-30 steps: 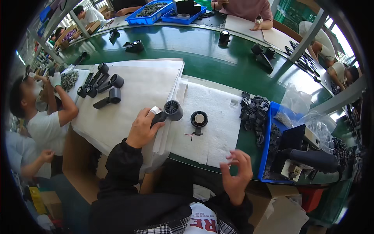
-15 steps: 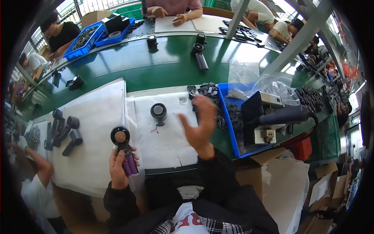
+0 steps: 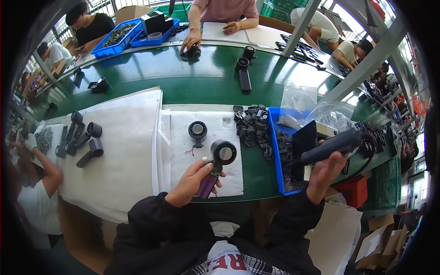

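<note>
My left hand [image 3: 191, 180] grips a partly assembled handheld fan [image 3: 223, 152] with a round black head, an exposed circuit board and purple battery cells below. It hangs over the white foam pad [image 3: 178, 172]. On that pad, a second fan head [image 3: 197, 130] with short loose wires lies apart from my hand. To the right, my right hand [image 3: 324, 176] is closed at the underside of a dark electric screwdriver [image 3: 332, 145] with a cable at its far end; the tool partly hides the fingers. Behind it stands a black box-shaped screw feeder [image 3: 306, 145], partly covered.
A blue bin [image 3: 276, 172] of small parts stands on the right, beside piled black plastic pieces [image 3: 253, 126]. Several dark fan bodies [image 3: 95, 147] lie on white sheets [image 3: 117, 174] at left. Across the green bench [image 3: 183, 78], a co-worker's hand [image 3: 191, 40] touches a fan.
My left hand has carried the fan rightward over the foam pad. My right hand has moved right from above the pad to the screwdriver, now tilted. A co-worker's hand has reached a fan.
</note>
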`<state>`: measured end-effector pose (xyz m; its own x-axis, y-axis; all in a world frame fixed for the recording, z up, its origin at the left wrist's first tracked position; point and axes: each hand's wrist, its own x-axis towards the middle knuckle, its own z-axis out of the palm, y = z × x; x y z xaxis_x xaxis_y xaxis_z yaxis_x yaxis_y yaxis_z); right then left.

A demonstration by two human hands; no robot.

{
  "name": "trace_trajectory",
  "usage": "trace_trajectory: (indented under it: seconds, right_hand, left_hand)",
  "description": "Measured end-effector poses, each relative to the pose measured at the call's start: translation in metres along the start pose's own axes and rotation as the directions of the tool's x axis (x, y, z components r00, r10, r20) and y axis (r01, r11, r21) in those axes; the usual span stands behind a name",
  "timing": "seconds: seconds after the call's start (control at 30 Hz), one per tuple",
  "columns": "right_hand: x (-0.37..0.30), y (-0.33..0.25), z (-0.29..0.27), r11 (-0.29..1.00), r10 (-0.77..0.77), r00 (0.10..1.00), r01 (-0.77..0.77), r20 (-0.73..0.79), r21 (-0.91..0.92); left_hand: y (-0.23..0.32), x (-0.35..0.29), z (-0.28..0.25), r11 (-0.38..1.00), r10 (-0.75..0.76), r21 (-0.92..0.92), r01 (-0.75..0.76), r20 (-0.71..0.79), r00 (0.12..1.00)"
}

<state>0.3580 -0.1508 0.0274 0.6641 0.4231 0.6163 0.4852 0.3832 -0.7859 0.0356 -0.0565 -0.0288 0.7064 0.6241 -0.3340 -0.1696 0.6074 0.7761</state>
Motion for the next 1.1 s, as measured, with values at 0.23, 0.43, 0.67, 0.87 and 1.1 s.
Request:
trace_trajectory:
  seconds: [0.23, 0.43, 0.67, 0.87, 1.1]
  right_hand:
    - [-0.041, -0.022, 0.067, 0.533, -0.088, 0.866, -0.376, 0.492, 0.758]
    - [-0.056, -0.042, 0.117, 0.668, 0.122, 0.946, -0.303, 0.302, 0.680]
    - [-0.087, -0.026, 0.142, 0.628, -0.011, 0.933, -0.273, 0.360, 0.729]
    - [-0.086, -0.020, 0.148, 0.602, 0.019, 0.950, -0.260, 0.312, 0.755]
    - [-0.079, -0.006, 0.144, 0.552, -0.027, 0.953, -0.237, 0.301, 0.799]
  left_hand:
    - [-0.026, 0.053, -0.009, 1.000, 0.017, -0.018, -0.019, -0.098, 0.995]
    - [-0.029, 0.057, -0.008, 0.996, 0.009, -0.091, -0.021, -0.135, 0.991]
    - [-0.031, 0.056, -0.012, 0.997, 0.008, -0.082, -0.015, -0.091, 0.996]
    - [-0.028, 0.056, -0.013, 0.996, -0.007, -0.086, 0.001, -0.071, 0.997]
    - [-0.025, 0.055, -0.018, 0.983, -0.019, -0.183, 0.020, 0.007, 1.000]
